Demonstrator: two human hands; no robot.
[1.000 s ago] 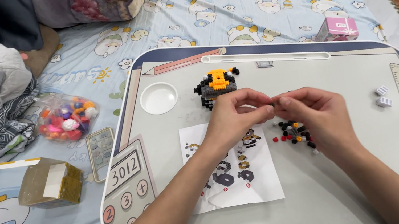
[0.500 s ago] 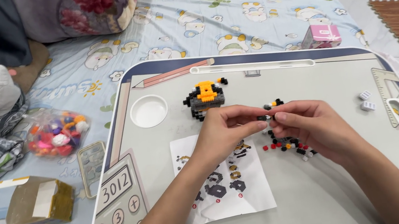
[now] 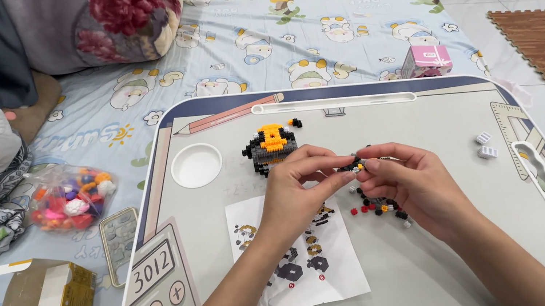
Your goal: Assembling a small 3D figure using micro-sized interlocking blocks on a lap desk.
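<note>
Head view: both hands pinching a tiny block piece, mid-frame over the lap tray (image 3: 442, 110).
Left hand (image 3: 295, 197) & right hand (image 3: 414, 181) meet fingertip to fingertip on the small block cluster (image 3: 357, 165); prob. light, stiff, snaps apart easily, so grip by its edges. Wrists low, fingers curled; loose bricks (image 3: 377, 205) below.

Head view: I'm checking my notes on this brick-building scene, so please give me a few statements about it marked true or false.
1. Both hands, left hand and right hand, pinch a small brick piece between them. True.
2. The black and orange model sits in the round cup hollow. False: it stands on the tray beside it.
3. The instruction sheet lies under the left forearm. True.
4. The pink box is on the tray. False: it lies on the bedsheet beyond it.
5. Two white bricks lie right of the hands. True.
</note>
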